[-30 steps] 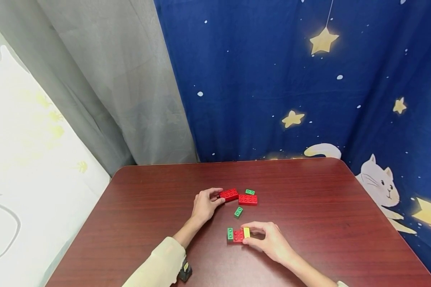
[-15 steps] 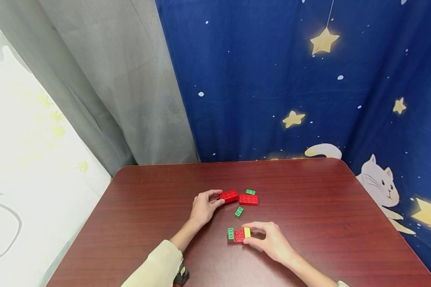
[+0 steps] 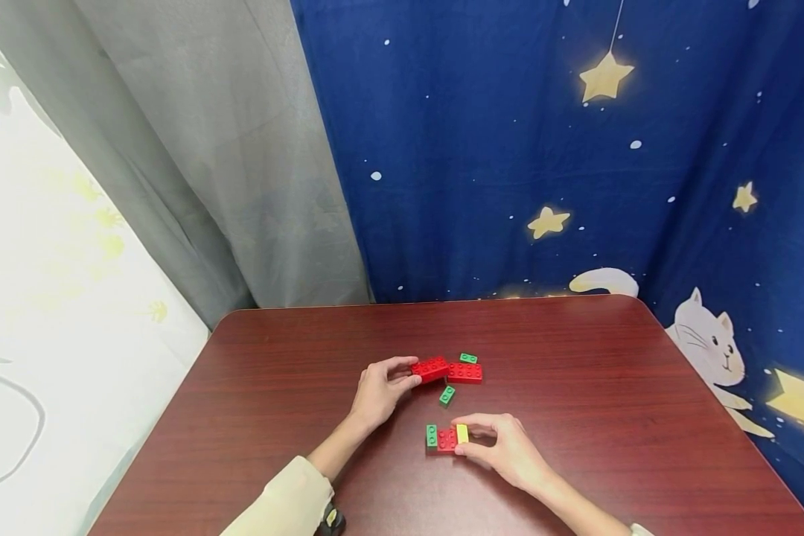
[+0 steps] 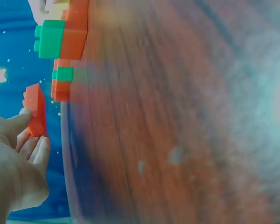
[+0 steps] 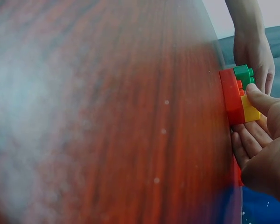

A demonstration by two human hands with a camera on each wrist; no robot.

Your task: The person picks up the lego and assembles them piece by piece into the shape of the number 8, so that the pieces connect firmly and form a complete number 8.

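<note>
- Sleeve (image 3: 278, 500): near left, ending behind the wrist, so it does not cover the fingers. A dark device (image 3: 333, 520) sits beside the cuff.
- Base brick (image 3: 446, 439): red, near centre, apparently flat on the worktop (image 3: 576, 387), which supports it from below.
- Green end brick (image 3: 432, 435): seated on the left end of the base brick, studs upward.
- Yellow brick (image 3: 462, 434): seated on the right end of the base brick; red studs are exposed between the two end pieces.
- Right hand (image 3: 509, 449): grip pinching the yellow brick, thumb on the near side, fingers on the far side. This end hold likely steadies the assembly while leaving the middle studs uncovered.
- Loose green brick (image 3: 447, 395): farther than the assembly, apart from it, set at an angle.
- Left hand (image 3: 380, 388): grip pinching the left end of the lifted red brick (image 3: 430, 369), thumb near, fingers far. Holding one end leaves the right part and upper studs unobstructed.
- Resting red brick (image 3: 465, 373): right of the lifted red brick, which hangs above the worktop; contact between them cannot be confirmed.
- Far green brick (image 3: 468, 358): just beyond the resting red brick.
- Blue curtain (image 3: 455, 186): beyond the worktop's far edge.
</note>
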